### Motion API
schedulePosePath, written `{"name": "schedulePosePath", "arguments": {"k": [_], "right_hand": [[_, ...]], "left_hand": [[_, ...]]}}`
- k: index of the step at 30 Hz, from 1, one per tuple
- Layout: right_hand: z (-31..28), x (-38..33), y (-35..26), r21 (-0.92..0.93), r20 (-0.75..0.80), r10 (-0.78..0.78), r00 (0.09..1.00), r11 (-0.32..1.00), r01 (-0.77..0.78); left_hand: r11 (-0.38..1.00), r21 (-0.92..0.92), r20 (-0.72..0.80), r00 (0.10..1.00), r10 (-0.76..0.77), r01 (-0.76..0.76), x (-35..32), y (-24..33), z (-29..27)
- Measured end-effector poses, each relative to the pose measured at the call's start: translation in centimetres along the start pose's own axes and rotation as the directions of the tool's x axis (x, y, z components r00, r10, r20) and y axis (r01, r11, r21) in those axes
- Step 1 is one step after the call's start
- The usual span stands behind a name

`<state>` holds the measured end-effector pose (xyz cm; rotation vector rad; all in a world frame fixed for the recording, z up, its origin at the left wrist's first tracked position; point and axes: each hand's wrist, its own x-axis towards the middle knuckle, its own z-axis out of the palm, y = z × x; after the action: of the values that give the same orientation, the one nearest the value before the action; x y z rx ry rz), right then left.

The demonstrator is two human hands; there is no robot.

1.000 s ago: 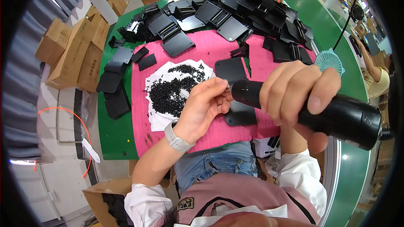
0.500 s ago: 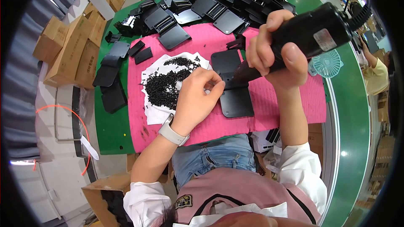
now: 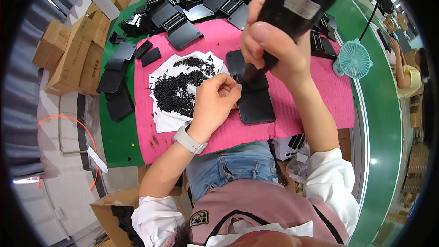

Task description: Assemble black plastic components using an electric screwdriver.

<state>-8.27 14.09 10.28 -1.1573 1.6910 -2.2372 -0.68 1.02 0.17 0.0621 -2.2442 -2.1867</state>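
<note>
My right hand [image 3: 274, 48] grips a black electric screwdriver [image 3: 297, 4] held upright, its tip pressed down on a flat black plastic part [image 3: 255, 105] lying on the pink mat [image 3: 311, 105]. My left hand [image 3: 215, 103] rests at the part's left edge with fingers curled, steadying it; whether it pinches a screw is hidden. A heap of small black screws [image 3: 180, 87] lies on a white cloth [image 3: 164, 120] just left of that hand. A pale watch sits on my left wrist.
Several black plastic parts [image 3: 192, 13] are piled at the mat's far edge and on the green bench [image 3: 116, 137] to the left. Cardboard boxes [image 3: 73, 55] stand far left. A small teal fan [image 3: 353, 59] sits at right, with another person [image 3: 407, 71] beyond.
My right hand has swung the screwdriver from lying sideways at right to standing upright over the black part. My left hand stayed at the part's edge.
</note>
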Motion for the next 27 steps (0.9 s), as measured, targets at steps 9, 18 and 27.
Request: {"name": "schedulePosePath", "arguments": {"k": [9, 18, 27], "right_hand": [[-0.1, 0.4, 0.7, 0.024, 0.065, 0.035, 0.997, 0.999, -0.037], [0.6, -0.2, -0.4, -0.073, -0.002, 0.030, 1.000, 0.997, -0.031], [-1.7, -1.7, -0.8, 0.251, -0.034, -0.108, 0.994, 0.961, 0.113]], "left_hand": [[0.998, 0.067, -0.041, 0.999, 0.022, -0.019, 0.0, 0.2, 0.3], [0.976, 0.200, -0.075, 0.992, 0.104, -0.088, 0.4, -0.7, 0.3], [0.823, 0.448, -0.239, 0.840, 0.487, -0.349, -0.2, 1.8, 0.8]]}}
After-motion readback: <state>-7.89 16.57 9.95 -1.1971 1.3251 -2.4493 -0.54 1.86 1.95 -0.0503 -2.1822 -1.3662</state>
